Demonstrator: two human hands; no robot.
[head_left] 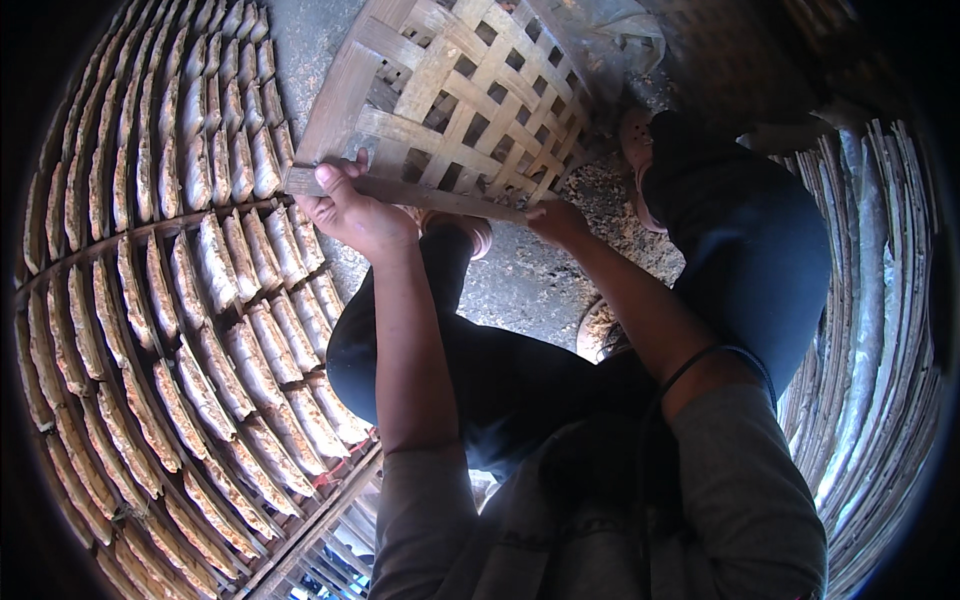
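A woven bamboo tray [450, 100] stands ahead of me, above my knees, its near edge in my left hand [355, 210] and right hand [558, 222]. A rack of laid-out fish [200, 300] lies to my left. Stacked trays [870, 330] stand to my right.

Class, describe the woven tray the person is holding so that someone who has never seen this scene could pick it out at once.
Start at the big rack on the left, lined with rows of overlapping flat pieces. Just right of its top, both hands, the left hand and the right hand, grip the near edge of the woven tray. Unlike the loaded rack, its open bamboo lattice carries nothing.
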